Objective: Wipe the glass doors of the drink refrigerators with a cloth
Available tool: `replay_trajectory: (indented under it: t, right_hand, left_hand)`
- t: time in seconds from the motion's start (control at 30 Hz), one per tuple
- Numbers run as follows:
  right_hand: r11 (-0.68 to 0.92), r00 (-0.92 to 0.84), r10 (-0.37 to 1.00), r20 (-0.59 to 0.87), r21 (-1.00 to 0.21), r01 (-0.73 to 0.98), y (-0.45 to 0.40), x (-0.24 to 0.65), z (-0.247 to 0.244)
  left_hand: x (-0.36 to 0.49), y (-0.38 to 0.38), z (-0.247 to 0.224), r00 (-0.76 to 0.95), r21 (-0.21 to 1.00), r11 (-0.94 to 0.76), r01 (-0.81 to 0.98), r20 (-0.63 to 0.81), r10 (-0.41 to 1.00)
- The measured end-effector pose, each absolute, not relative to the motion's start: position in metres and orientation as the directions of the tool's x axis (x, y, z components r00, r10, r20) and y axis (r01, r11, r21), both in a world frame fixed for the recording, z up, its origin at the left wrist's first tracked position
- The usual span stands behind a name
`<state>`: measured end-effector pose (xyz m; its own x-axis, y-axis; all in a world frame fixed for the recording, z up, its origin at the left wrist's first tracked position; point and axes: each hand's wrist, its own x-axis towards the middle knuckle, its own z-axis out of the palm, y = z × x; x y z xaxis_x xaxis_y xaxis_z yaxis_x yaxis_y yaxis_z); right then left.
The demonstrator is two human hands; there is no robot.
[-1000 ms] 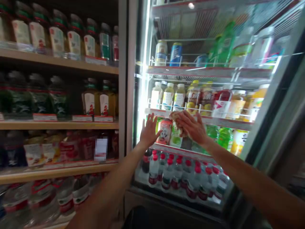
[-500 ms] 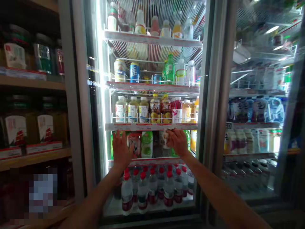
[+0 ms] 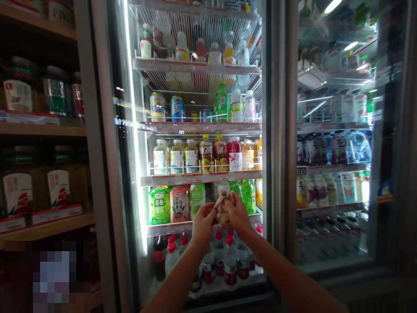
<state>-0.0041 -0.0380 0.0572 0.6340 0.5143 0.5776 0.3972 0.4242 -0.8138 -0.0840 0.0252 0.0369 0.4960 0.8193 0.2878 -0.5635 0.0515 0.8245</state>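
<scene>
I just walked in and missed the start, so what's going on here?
A person is at a lit drinks cooler, holding a crumpled cloth between the left hand and the right hand. Both hands are in front of the shelf with the green pouch and red pouch. Below, red-capped bottles stand partly hidden by the arms.

On the green pouch [image 3: 159,213], just left of the frame's centre, was written 青梅. The red pouch [image 3: 180,204] beside it carried 红茶. A brown bottle [image 3: 206,156] above showed 冰茶. SO was readable on a bottle [image 3: 56,93] at the left and a dark tag [image 3: 301,171] at the right.
</scene>
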Motion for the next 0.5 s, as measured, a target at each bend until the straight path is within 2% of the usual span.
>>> replay_trajectory:
  t: [0.07, 0.13, 0.23, 0.3, 0.37, 0.43, 0.5]
  right_hand:
    - [0.414, 0.627, 0.552, 0.55, -0.833, 0.366, -0.036, -0.003, 0.048]
    - [0.419, 0.531, 0.534, 0.658, -0.751, 0.51, -0.033, -0.003, 0.032]
    - [0.388, 0.243, 0.387, 0.889, -0.397, 0.832, -0.031, -0.004, 0.006]
    - [0.335, 0.029, 0.328, 0.944, -0.145, 0.931, -0.033, -0.004, -0.006]
    - [0.299, -0.152, 0.311, 0.938, 0.055, 0.953, -0.037, -0.002, -0.007]
    - [0.278, -0.239, 0.318, 0.917, 0.151, 0.949, -0.044, 0.01, 0.005]
    - [0.217, -0.194, 0.298, 0.935, 0.131, 0.967, -0.053, 0.036, 0.031]
  left_hand:
    - [-0.079, 0.03, 0.034, 0.416, 0.813, 0.02, -0.583, 0.277, 0.866]
    - [-0.074, 0.034, 0.032, 0.403, 0.81, 0.032, -0.586, 0.257, 0.878]
    - [-0.069, 0.036, 0.033, 0.481, 0.831, 0.082, -0.55, 0.235, 0.844]
    - [-0.068, 0.034, 0.035, 0.546, 0.856, 0.092, -0.509, 0.238, 0.803]
    - [-0.067, 0.031, 0.038, 0.578, 0.875, 0.062, -0.48, 0.263, 0.773]
    - [-0.068, 0.033, 0.045, 0.563, 0.883, -0.007, -0.469, 0.305, 0.768]
    - [-0.076, 0.042, 0.057, 0.489, 0.876, -0.111, -0.469, 0.362, 0.794]
